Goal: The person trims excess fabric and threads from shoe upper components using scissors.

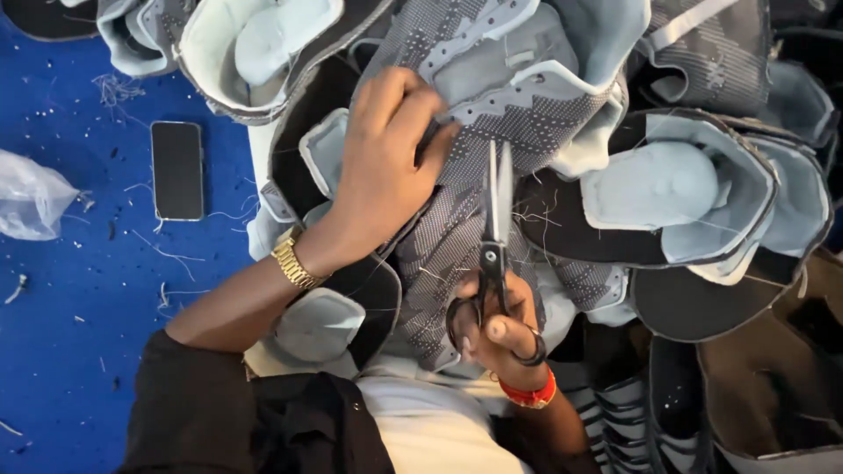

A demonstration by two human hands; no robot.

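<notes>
— What is everything lying on over there?

— A bright blue worktop (79, 290) is showing at nine o'clock, and it is carrying loose thread clippings all over. The rest is lying buried under a heap of grey and pale blue shoe uppers (685, 184), spreading from twelve round to four o'clock. I cannot see anything more of the room than that.

— How many of each thing are you counting?

— One dark phone (176, 169), lying flat at about ten o'clock. One crumpled clear plastic bag (31, 197) at nine o'clock, at the frame's edge. One pair of black scissors (494, 237). The uppers are overlapping too much to count; there are several.

— And the hands?

— The left hand (386, 167) is pressing down on the patterned grey upper (492, 114) at the centre, its fingers curled shut on the fabric. A gold watch (294, 262) is sitting on that wrist. The right hand (500, 329), at six o'clock, is clamped through the scissor loops, with a red bracelet (529, 395) on its wrist.

— Where are the scissors pointing?

— Towards twelve o'clock, blades nearly together, tips lying on the grey upper just beside the left fingers.
</notes>
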